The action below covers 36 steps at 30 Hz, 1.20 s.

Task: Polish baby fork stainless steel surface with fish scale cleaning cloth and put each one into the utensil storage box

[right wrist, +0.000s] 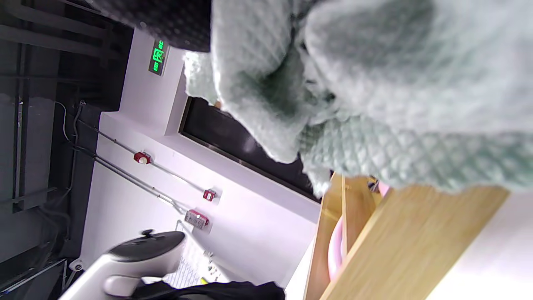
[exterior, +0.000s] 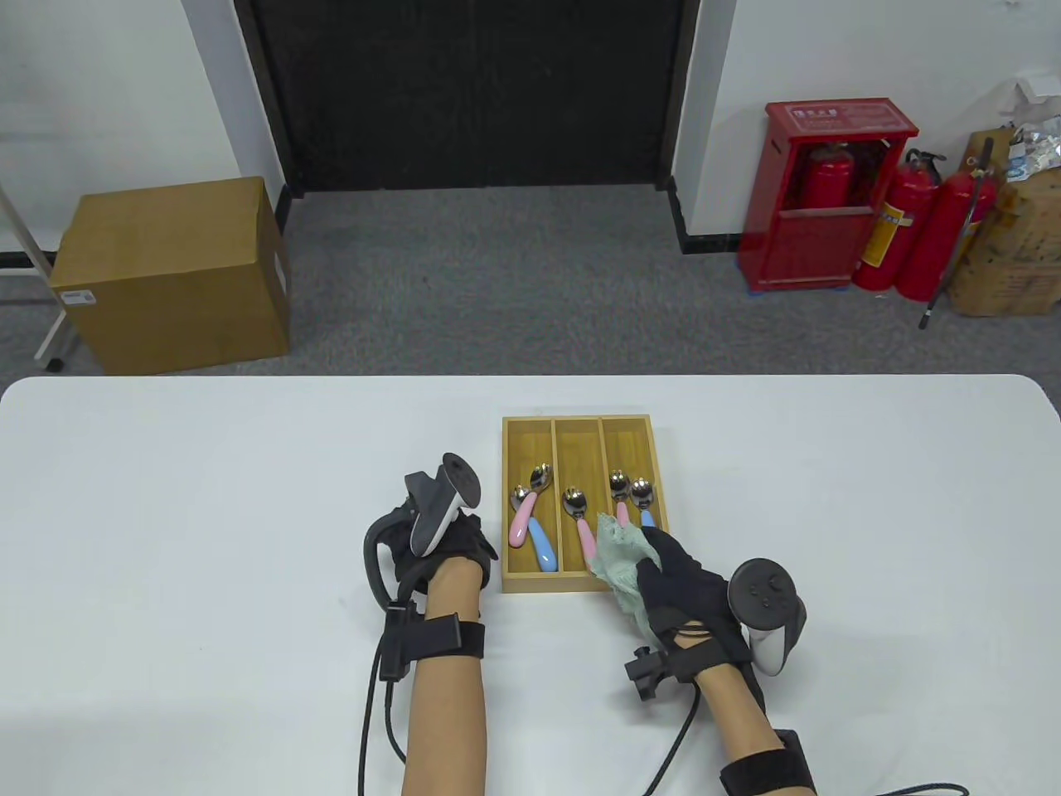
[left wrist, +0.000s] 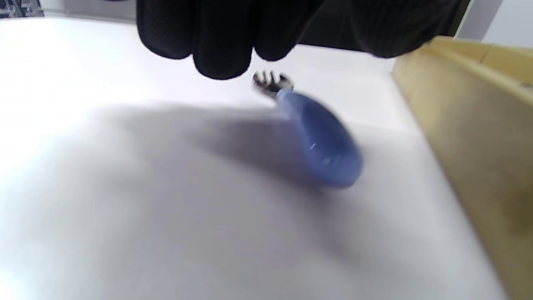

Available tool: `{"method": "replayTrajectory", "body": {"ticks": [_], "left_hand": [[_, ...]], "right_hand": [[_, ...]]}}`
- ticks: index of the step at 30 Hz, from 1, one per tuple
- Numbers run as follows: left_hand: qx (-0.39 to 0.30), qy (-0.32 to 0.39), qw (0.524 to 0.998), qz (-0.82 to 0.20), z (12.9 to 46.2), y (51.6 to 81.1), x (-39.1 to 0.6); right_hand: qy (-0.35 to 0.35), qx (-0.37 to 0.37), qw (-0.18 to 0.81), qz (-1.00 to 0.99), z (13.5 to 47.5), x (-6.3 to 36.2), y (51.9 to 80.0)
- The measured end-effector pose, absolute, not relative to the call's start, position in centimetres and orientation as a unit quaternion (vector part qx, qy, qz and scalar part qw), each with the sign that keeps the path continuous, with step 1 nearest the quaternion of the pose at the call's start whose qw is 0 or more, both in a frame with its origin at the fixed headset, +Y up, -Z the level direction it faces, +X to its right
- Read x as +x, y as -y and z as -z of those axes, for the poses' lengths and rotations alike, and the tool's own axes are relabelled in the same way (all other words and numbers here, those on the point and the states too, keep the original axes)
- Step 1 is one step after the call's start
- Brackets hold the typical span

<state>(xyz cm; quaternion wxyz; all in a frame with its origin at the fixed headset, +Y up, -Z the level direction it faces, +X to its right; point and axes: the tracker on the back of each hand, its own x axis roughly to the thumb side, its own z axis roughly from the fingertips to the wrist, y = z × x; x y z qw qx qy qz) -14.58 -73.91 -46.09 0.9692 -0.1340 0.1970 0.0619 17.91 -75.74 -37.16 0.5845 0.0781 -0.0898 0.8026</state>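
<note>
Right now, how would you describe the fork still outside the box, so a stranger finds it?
Find the wooden box on the white table. Just off its left wall, under the left hand, lies a blue-handled fork. It alone lies on the bare table.

A white surface point(exterior: 207, 514) fills the lower part of the table view. Beyond its far edge lies grey carpet point(exterior: 514, 274), with a brown cardboard box point(exterior: 170, 269) off the far left corner. A black doorway point(exterior: 468, 91) stands at the back between white walls. Off the far right corner stand a red extinguisher cabinet point(exterior: 816, 195), 2 red fire extinguishers point(exterior: 920, 228) beside it, and worn cartons point(exterior: 1015, 240). A green exit sign point(right wrist: 157, 55) shows in the right wrist view.
</note>
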Motion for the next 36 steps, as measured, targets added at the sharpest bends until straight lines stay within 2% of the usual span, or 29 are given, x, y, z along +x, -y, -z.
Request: {"method": "replayTrajectory", "body": {"ticks": [3,6,11,16,18,22,26,31,33,35,36], "left_hand": [[-0.141,-0.21,0.963,-0.09,46.1,75.2,-14.9],[-0.144,-0.217,0.963,-0.074,46.5,75.9,-14.5],[-0.139,-0.231,0.96,-0.069,46.8,76.4,-14.3],[-0.149,-0.207,0.966,-0.037,45.8,76.3,-15.8],[-0.13,-0.195,0.969,-0.076,44.8,76.1,-17.1],[-0.087,-0.165,0.954,-0.235,41.7,75.0,-19.9],[-0.018,-0.101,0.928,-0.357,37.9,71.8,-21.1],[-0.007,0.028,0.903,-0.429,34.5,68.2,-18.8],[-0.001,0.085,0.89,-0.449,33.2,68.4,-17.1],[-0.003,0.116,0.882,-0.456,32.3,69.8,-15.2],[-0.028,0.136,0.887,-0.44,31.9,70.6,-14.2]], "right_hand": [[0.055,0.09,0.588,-0.802,37.3,17.6,76.2],[0.03,0.106,0.592,-0.798,37.4,17.3,76.5],[0.024,0.108,0.616,-0.78,37.5,17.0,76.5],[0.023,0.108,0.619,-0.778,37.5,17.0,76.5],[0.022,0.106,0.626,-0.772,37.5,17.0,76.5],[0.026,0.1,0.642,-0.76,37.6,17.2,76.6],[0.031,0.089,0.649,-0.755,37.6,17.4,76.6],[0.026,0.089,0.654,-0.751,37.4,17.5,76.7],[0.018,0.094,0.659,-0.746,37.4,17.4,76.7],[0.012,0.102,0.664,-0.741,37.3,17.1,76.6],[0.007,0.107,0.667,-0.737,37.3,16.9,76.6]]}}
